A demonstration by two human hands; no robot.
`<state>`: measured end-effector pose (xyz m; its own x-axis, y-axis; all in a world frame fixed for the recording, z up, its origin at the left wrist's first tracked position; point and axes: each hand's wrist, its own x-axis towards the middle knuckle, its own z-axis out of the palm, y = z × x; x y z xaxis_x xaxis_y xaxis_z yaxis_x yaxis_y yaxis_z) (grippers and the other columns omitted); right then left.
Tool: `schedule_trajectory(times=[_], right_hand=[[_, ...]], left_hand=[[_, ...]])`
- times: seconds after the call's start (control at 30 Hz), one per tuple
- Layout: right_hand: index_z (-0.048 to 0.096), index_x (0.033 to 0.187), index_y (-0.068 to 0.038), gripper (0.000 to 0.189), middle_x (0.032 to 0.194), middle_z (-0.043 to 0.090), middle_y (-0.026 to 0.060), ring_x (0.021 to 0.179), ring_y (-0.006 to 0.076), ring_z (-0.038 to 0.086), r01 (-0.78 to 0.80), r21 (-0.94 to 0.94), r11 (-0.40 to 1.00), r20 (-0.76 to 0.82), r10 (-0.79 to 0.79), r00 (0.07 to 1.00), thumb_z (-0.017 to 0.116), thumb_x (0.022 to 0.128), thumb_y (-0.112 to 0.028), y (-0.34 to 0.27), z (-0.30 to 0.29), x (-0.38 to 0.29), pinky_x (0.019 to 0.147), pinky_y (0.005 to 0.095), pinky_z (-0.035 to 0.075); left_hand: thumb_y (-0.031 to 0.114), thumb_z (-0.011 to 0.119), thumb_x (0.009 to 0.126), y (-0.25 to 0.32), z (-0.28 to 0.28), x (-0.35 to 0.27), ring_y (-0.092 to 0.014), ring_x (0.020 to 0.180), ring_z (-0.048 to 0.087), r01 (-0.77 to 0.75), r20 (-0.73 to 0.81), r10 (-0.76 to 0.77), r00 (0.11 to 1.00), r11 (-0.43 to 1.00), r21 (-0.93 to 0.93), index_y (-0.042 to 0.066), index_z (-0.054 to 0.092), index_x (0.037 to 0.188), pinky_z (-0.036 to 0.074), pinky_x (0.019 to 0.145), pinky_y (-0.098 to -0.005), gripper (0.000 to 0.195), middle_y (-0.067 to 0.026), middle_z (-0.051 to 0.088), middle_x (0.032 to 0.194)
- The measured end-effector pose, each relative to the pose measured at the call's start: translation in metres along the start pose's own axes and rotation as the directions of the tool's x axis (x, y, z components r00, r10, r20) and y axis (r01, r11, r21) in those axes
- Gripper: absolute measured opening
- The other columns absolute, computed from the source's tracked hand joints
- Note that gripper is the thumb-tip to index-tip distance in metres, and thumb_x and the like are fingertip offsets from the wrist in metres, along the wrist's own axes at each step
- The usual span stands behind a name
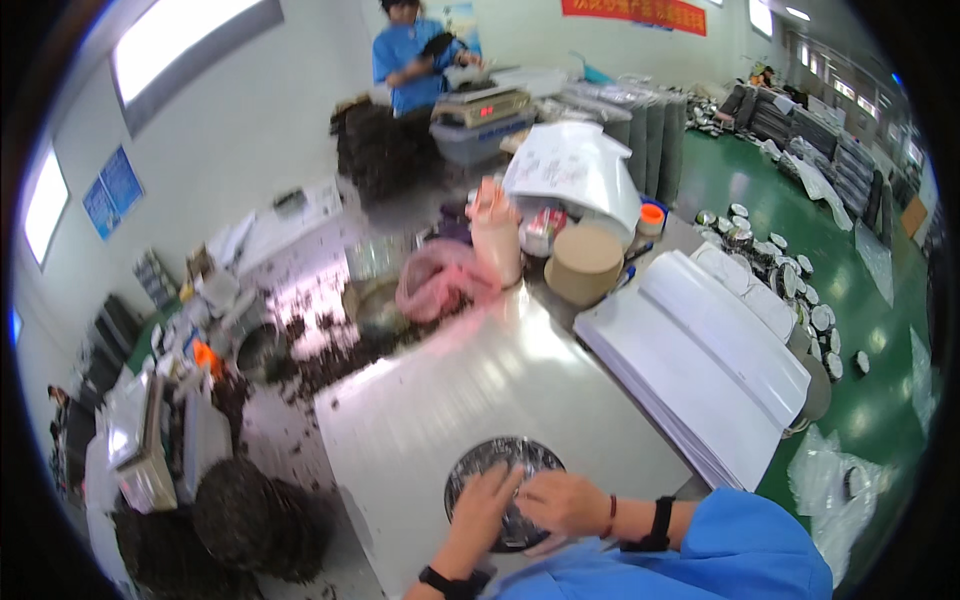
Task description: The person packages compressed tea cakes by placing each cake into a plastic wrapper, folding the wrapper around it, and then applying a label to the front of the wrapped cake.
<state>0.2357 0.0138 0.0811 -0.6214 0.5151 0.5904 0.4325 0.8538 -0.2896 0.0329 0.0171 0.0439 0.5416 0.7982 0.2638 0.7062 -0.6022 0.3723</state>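
A round dark disc (504, 457) with a shiny, clear plastic-like covering lies on a bare metal sheet (420, 427) close in front of me. My left hand (484, 499) rests on its left part with the fingers spread out over the surface. Over its right part is my right hand (559, 501), the fingers bent and the fingertips at the covering; whether they pinch it I cannot tell. Both wrists wear black bands, and the right one also has a thin dark red bracelet.
Stacked dark discs (247, 517) stand at the lower left beside a scale (139, 450). A pink plastic bag (442, 281), a round cardboard-coloured box (589, 259) and white sheets (697, 360) lie beyond and to the right. A person in blue (412, 60) stands across the table.
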Motion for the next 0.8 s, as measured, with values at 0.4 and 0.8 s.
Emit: schedule_trajectory(times=[0.4,0.8], right_hand=[[0.058,0.082,-0.009,0.028,0.085,0.057,0.0063,0.085,0.0244,0.058,0.032,0.012,0.999,0.184,-0.034,0.982,0.064,0.089,-0.035,0.009,0.016,-0.045,0.082,0.0387,0.046],[0.056,0.086,-0.013,0.032,0.085,0.052,0.0027,0.087,0.0221,0.056,0.197,0.025,0.98,0.248,-0.196,0.949,0.069,0.082,-0.042,0.012,0.008,-0.046,0.098,0.0484,0.042]], left_hand=[[0.055,0.059,0.088,0.001,-0.017,-0.004,-0.036,0.141,0.033,-0.171,0.253,0.119,0.96,0.966,0.192,0.032,0.04,0.148,0.027,0.113,-0.0536,0.067,-0.0123,0.036,0.153],[0.047,0.066,0.081,0.011,-0.022,-0.008,-0.035,0.143,0.028,-0.044,0.313,0.0,0.95,0.99,0.134,0.03,0.043,0.146,0.021,0.113,-0.0583,0.07,-0.0116,0.037,0.151]])
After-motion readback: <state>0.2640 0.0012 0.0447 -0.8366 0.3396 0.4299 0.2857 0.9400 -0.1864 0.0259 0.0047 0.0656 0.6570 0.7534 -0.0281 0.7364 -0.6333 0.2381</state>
